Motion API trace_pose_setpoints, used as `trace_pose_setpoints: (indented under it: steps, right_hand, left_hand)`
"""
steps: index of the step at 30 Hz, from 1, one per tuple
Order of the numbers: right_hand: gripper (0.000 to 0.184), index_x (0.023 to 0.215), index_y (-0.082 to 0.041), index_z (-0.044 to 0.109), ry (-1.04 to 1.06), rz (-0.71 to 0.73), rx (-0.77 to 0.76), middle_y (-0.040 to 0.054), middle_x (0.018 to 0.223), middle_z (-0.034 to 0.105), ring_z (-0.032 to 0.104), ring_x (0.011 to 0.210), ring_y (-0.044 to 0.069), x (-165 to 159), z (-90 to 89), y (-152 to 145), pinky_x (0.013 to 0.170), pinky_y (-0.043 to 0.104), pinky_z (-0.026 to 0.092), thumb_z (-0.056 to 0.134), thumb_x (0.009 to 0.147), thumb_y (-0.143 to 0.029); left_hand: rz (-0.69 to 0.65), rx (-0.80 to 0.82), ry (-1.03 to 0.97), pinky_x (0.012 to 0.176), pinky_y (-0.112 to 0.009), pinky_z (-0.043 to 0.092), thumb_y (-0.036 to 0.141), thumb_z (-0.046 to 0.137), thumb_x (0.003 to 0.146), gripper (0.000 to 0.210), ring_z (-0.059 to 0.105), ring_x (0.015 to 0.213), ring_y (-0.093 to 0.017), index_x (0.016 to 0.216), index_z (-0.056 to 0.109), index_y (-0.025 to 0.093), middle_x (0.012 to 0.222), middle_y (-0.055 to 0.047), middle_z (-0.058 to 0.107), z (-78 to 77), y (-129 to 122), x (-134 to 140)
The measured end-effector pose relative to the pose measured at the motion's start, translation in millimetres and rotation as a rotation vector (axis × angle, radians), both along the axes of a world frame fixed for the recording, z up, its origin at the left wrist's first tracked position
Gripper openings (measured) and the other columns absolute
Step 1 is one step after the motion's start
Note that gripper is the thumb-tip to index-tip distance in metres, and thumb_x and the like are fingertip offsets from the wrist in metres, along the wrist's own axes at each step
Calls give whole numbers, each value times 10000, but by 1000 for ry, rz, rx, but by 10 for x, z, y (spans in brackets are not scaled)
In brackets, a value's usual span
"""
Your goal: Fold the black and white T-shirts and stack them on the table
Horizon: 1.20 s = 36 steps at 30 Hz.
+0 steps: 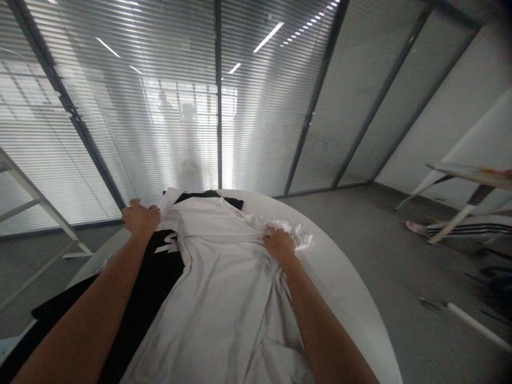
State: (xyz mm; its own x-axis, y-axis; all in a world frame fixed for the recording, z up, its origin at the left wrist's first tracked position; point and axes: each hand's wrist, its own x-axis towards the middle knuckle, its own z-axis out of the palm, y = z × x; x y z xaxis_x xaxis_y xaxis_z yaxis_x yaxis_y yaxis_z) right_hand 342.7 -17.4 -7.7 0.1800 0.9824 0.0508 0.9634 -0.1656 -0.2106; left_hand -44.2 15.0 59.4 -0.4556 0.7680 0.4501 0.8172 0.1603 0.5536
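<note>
A white shirt [224, 288] is spread over a round white table, its body wrinkled and reaching down toward me. Under it lies a black garment [160, 272] with white lettering, showing along the left side and past the top edge. My left hand [141, 216] is closed at the shirt's upper left, with fingers curled on the sleeve edge. On the other side, my right hand [280, 244] is closed on the bunched cloth near the right sleeve. Its fingertips are partly hidden in the folds.
The round table [344, 277] curves along the right. Behind it stands a glass partition [256, 117] with blinds. A white metal frame [36, 197] is at the left. At the right are another table [472, 173] and a striped cloth [472, 226] lying low beneath it.
</note>
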Motion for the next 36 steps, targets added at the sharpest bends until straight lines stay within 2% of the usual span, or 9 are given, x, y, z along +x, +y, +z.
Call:
trace_pose_setpoints:
  steps: [2, 7, 13, 16, 21, 26, 29, 33, 36]
  right_hand:
    - [457, 1311, -261, 547, -9, 1, 24, 140, 1226, 564, 524, 1141, 320, -37, 2, 0, 892, 455, 410, 428, 880, -351]
    - [356, 1154, -264, 654, -5, 136, 130, 108, 1201, 590, 510, 1140, 289, -183, 38, 44, 937, 442, 375, 472, 848, -275]
    - [377, 1166, -268, 678, 9, 409, -22, 79, 1202, 646, 557, 1137, 249, -248, 102, 401, 979, 389, 387, 440, 875, -245]
    - [471, 1342, -212, 560, 18, 420, -29, 89, 1382, 546, 477, 1268, 226, -168, 155, 624, 1045, 346, 350, 408, 897, -234]
    - [681, 1521, -221, 269, -5, 180, 104, 101, 1608, 134, 136, 1459, 321, -3, 154, 746, 1101, 498, 268, 466, 872, -286]
    - [513, 1450, -326, 397, -15, 286, 90, 25, 1539, 353, 240, 1432, 252, 28, -48, 618, 1128, 503, 207, 378, 937, -312]
    - [507, 1464, -294, 377, -42, 314, 27, 54, 1540, 350, 278, 1412, 269, 82, -130, 558, 1114, 542, 197, 315, 976, -418]
    - [566, 1469, -290, 371, -42, 239, -28, 76, 1544, 339, 288, 1398, 329, 207, -75, 528, 1067, 579, 240, 329, 956, -524]
    - [499, 1380, -309, 497, -67, 201, -35, 78, 1466, 458, 393, 1324, 339, 209, 23, 523, 1035, 570, 283, 406, 925, -493]
  left_hand:
    - [47, -31, 168, 884, -605, 407, 307, 461, 846, 441, 494, 1160, -454, 1222, 579, 111, 1188, -226, 574, -86, -31, 262]
    - [-335, -83, 431, 1009, -459, 373, 289, 481, 853, 414, 497, 1184, -298, 1245, 599, 231, 1274, -105, 576, -417, -118, 797]
    - [-373, -101, 466, 1067, -406, 306, 277, 435, 886, 432, 456, 1249, -261, 1292, 579, 243, 1342, -85, 551, -729, -109, 795]
    - [-379, -89, 470, 1072, -405, 300, 278, 435, 887, 437, 450, 1260, -260, 1299, 577, 243, 1354, -87, 545, -742, -90, 765]
    - [-376, -86, 459, 1091, -410, 282, 271, 441, 879, 443, 448, 1270, -257, 1298, 582, 249, 1360, -83, 546, -732, -77, 785]
    - [-377, -48, 464, 1084, -413, 294, 277, 446, 877, 435, 450, 1272, -261, 1283, 597, 243, 1348, -90, 554, -764, -61, 775]
    - [-375, -51, 468, 1076, -425, 303, 280, 442, 880, 442, 447, 1275, -267, 1295, 589, 240, 1354, -93, 550, -769, -63, 759]
    - [-367, -91, 449, 1063, -432, 317, 286, 453, 874, 436, 453, 1268, -270, 1284, 595, 259, 1358, -77, 553, -764, -70, 737]
    - [-369, -92, 441, 1054, -437, 323, 284, 458, 869, 433, 462, 1254, -274, 1279, 597, 258, 1356, -78, 554, -767, -68, 728]
